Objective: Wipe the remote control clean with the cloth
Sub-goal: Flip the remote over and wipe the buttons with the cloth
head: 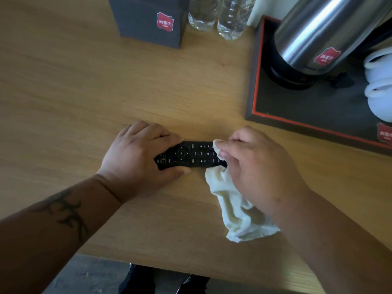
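Wooden table [84, 85]: left hand [135, 158] grips black remote [191, 154]; right hand [254, 166] clutches crumpled pale cloth [235, 209].

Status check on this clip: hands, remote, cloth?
Left hand pins remote flat on table. Right hand presses cloth on its right end. Nothing obstructing.

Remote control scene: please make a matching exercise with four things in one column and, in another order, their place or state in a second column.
1. remote control
2. cloth
3. kettle
4. water bottles

a. stands on the dark tray
b. gripped by the right hand
c. at the table's far edge, beside the dark box
d. held flat by the left hand

Pairs: 1-d, 2-b, 3-a, 4-c
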